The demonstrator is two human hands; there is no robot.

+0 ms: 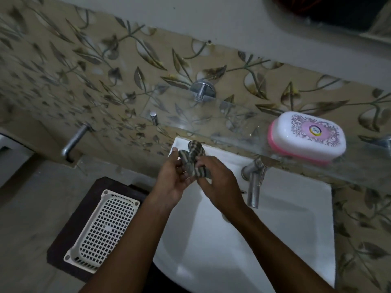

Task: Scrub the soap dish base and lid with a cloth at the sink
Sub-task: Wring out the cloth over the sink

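A closed soap dish, white lid over a pink base, rests on the glass shelf above the sink, to the right of my hands. Both hands hold a grey striped cloth over the back left part of the white sink. My left hand cups the cloth from the left with its fingers partly spread. My right hand pinches the cloth's right end. Neither hand touches the soap dish.
A chrome tap juts over the basin just right of my right hand. A white plastic basket sits on a dark stool at the lower left. A chrome pipe sticks out of the leaf-patterned tiled wall at left.
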